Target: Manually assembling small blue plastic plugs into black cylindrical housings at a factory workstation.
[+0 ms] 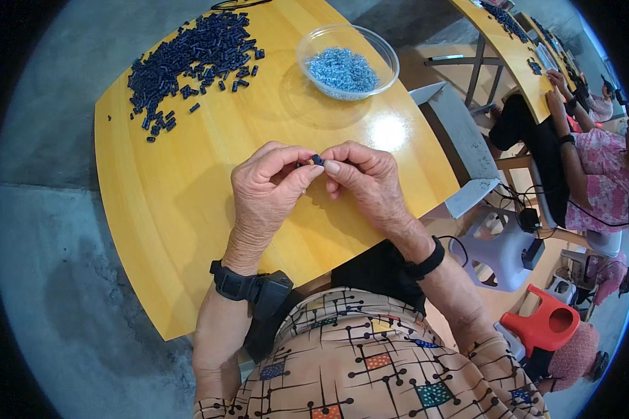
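Observation:
A small dark blue cylindrical piece (317, 160) is pinched between the fingertips of both my hands, above the near middle of the yellow table (210, 230). My left hand (271, 180) closes its thumb and forefinger on one side of it. From the other side, the thumb and forefinger of my right hand (367, 180) press against it. Fingers cover most of the piece. At the far left lies a large heap of similar dark blue pieces (196, 59), with several strays toward me. A clear round bowl (388, 52) of small shiny bluish-silver parts (342, 70) stands at the far right.
Beside the table's right edge sits a grey box (454, 126). A lilac plastic stool (496, 251) with black cables and a red chair (544, 321) stand to the right. Other people work at another table (510, 56) at the upper right.

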`<state>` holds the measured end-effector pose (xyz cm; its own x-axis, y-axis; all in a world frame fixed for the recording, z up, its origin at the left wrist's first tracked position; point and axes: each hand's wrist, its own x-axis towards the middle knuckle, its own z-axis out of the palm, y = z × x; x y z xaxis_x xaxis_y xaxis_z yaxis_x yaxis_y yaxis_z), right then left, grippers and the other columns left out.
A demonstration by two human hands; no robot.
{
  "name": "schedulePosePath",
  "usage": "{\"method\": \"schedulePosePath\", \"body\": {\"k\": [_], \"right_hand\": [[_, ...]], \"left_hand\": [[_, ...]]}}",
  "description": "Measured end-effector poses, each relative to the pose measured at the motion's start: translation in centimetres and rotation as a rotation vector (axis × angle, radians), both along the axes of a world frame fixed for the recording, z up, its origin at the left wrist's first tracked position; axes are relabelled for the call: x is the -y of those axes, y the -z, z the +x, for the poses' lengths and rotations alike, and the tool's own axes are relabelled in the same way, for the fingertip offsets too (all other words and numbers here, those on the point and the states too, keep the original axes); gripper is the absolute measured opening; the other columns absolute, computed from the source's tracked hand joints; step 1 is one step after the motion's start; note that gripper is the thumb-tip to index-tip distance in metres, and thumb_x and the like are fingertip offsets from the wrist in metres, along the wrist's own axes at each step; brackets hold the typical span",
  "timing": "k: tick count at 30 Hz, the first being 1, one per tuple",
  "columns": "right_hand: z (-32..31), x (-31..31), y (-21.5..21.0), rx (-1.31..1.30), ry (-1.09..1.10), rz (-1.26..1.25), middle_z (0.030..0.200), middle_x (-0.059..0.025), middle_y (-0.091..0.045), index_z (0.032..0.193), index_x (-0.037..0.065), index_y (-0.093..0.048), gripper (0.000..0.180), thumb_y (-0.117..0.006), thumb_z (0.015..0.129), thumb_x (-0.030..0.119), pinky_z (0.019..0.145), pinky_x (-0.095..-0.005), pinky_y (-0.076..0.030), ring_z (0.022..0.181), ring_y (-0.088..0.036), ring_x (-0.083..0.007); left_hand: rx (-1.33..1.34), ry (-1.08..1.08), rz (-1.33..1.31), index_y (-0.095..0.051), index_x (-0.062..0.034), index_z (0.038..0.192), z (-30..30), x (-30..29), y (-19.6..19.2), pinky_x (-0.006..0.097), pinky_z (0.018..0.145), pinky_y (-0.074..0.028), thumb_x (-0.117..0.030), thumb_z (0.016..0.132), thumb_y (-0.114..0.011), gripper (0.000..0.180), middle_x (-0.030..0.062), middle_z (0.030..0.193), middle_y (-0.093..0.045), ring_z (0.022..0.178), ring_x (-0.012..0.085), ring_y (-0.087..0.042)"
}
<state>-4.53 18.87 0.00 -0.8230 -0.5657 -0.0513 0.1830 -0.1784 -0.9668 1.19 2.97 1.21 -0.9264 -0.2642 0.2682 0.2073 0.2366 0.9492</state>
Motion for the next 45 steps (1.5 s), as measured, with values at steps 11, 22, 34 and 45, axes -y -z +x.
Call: {"method": "schedulePosePath", "body": {"k": [11,22,34,45], "right_hand": [[-0.3,0.1,0.3,-0.111,-0.012,0.028,0.077,0.0000,-0.061,0.096,0.000,-0.062,0.013,-0.060,0.091,0.012,0.058,-0.0195,-0.048,0.063,-0.056,-0.0050],[-0.5,-1.0,-1.9,-0.059,0.033,0.142,0.078,-0.0001,-0.062,0.101,0.000,-0.064,0.015,-0.059,0.090,0.009,0.059,-0.0201,-0.047,0.067,-0.057,-0.0055],[-9.0,-0.6,-9.1,-1.184,0.074,0.736,0.080,-0.0135,-0.066,0.085,0.004,-0.068,0.010,-0.064,0.077,0.010,0.064,-0.0364,-0.050,0.073,-0.064,-0.0290],[-15.0,3.2,-5.7,-1.242,-0.270,1.120,0.074,-0.0132,-0.065,0.081,0.008,-0.069,0.015,-0.064,0.068,0.010,0.063,-0.0371,-0.049,0.070,-0.064,-0.0298]], "left_hand": [[-0.024,0.110,0.056,-0.067,0.0014,0.093,-0.4,0.3,0.0,0.020,0.053,-0.047,0.001,0.083,-0.062,0.011,0.0041,0.080,-0.061,0.062,0.0082,-0.058],[0.151,-0.010,0.299,-0.067,0.0012,0.092,-0.3,1.3,1.0,0.019,0.051,-0.044,-0.012,0.088,-0.063,0.014,0.0038,0.076,-0.061,0.059,0.0069,-0.056],[0.185,0.053,0.770,-0.065,-0.0006,0.098,-1.0,2.8,1.1,0.019,0.056,-0.044,-0.019,0.090,-0.061,0.021,0.0023,0.079,-0.061,0.063,0.0062,-0.053],[0.187,0.058,0.815,-0.065,-0.0001,0.098,-0.8,2.9,0.8,0.018,0.055,-0.044,-0.019,0.089,-0.062,0.020,0.0023,0.079,-0.060,0.063,0.0056,-0.053]]}}
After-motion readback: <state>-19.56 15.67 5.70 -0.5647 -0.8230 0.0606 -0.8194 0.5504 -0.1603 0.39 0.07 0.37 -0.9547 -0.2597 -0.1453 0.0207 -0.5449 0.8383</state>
